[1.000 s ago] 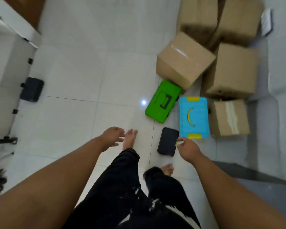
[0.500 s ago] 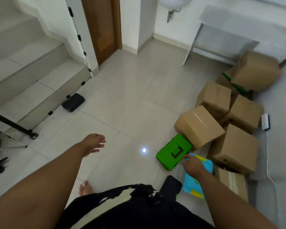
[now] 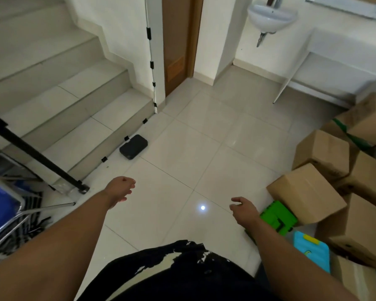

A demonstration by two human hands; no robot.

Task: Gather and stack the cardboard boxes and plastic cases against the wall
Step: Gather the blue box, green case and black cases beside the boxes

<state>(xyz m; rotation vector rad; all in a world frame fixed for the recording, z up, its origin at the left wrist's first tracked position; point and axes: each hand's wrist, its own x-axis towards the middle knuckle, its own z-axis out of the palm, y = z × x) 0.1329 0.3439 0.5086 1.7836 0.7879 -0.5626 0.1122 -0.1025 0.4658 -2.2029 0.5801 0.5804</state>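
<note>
Several brown cardboard boxes are piled along the right side of the tiled floor. A green plastic case lies at the foot of the nearest box, and a blue case with yellow clips lies just below it. A black case rests on the floor against the bottom stair, far to the left of the pile. My left hand hangs over the floor with loosely curled fingers and holds nothing. My right hand hovers just left of the green case, relaxed and holding nothing.
A staircase rises on the left. A black tripod leg and a blue-seated folding frame stand at the lower left. Ahead are a wooden door, a wall sink and a white table.
The view has risen from the floor toward the room. My right hand has come off the blue and green cases and moved left. The small black case by my feet is out of view.
</note>
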